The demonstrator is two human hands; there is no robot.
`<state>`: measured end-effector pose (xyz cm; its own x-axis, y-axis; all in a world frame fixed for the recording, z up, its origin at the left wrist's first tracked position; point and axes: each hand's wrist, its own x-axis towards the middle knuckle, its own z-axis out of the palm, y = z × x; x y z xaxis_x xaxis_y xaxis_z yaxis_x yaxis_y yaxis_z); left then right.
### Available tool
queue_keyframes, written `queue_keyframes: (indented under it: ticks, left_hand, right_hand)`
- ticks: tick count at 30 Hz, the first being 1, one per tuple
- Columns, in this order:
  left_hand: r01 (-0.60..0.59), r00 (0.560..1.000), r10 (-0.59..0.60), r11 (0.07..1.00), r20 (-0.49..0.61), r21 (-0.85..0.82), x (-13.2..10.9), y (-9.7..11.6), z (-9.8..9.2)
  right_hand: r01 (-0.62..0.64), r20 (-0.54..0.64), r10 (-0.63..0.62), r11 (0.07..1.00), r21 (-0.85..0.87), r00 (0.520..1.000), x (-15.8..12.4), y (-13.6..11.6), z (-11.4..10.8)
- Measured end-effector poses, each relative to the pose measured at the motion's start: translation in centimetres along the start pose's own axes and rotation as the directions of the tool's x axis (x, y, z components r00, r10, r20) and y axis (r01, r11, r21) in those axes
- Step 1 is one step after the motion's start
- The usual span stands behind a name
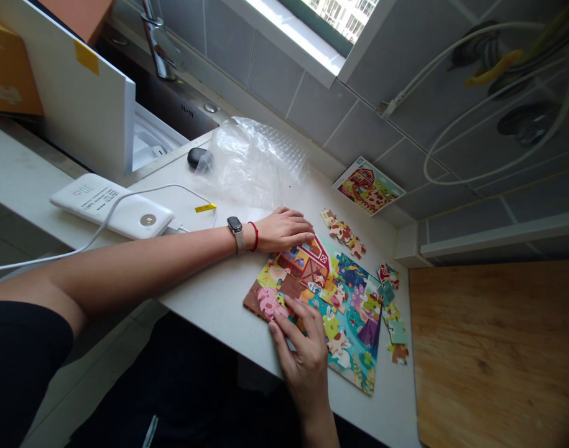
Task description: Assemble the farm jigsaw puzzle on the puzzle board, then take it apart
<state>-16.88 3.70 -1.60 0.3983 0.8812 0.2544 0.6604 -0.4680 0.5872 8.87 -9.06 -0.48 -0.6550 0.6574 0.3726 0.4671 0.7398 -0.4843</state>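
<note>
Right now, your left hand (284, 229) lies palm down and spread flat, its fingers reaching over the edge of a colourful, flat farm-scene jigsaw puzzle (347, 311) beside the picture of a red barn. Your right hand (305, 348) is half curled, with thumb and fingertips at the pink pig (267, 301) on the same puzzle; you cannot tell from this view whether they pinch a piece or only press on it. The puzzle rests on a pale, smooth countertop (209, 280), close to its front edge. Near your left fingertips you have a strip of brown-and-cream loose pieces (344, 233), with a glossy printed farm-picture card (370, 185) leaning behind it. More multicoloured loose pieces (397, 331) lie between the puzzle and a brown wooden board (499, 348).
</note>
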Motion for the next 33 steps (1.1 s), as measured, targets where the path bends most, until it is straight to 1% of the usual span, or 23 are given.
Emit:
queue_keyframes:
  ticks: [15,22,30,33]
  left_hand:
    - [-0.026,1.0,0.026,1.0,-0.018,0.0,0.1,0.0,0.1]
    - [-0.067,0.997,0.063,0.991,-0.036,-0.116,0.0,0.4,-0.1]
    - [-0.035,0.999,0.028,0.981,-0.041,-0.189,-0.2,0.9,-0.2]
    - [0.001,0.998,-0.015,0.974,-0.059,-0.228,-0.3,1.2,0.0]
  right_hand:
    - [-0.013,-0.004,0.013,1.0,-0.009,1.0,-0.1,0.0,0.1]
    - [-0.026,-0.023,0.027,1.0,0.004,0.999,0.0,-0.1,0.0]
    - [-0.055,-0.031,0.055,0.998,0.006,0.998,-0.1,-0.2,0.0]
    - [-0.057,-0.076,0.059,0.998,0.02,0.995,-0.3,-0.7,-0.3]
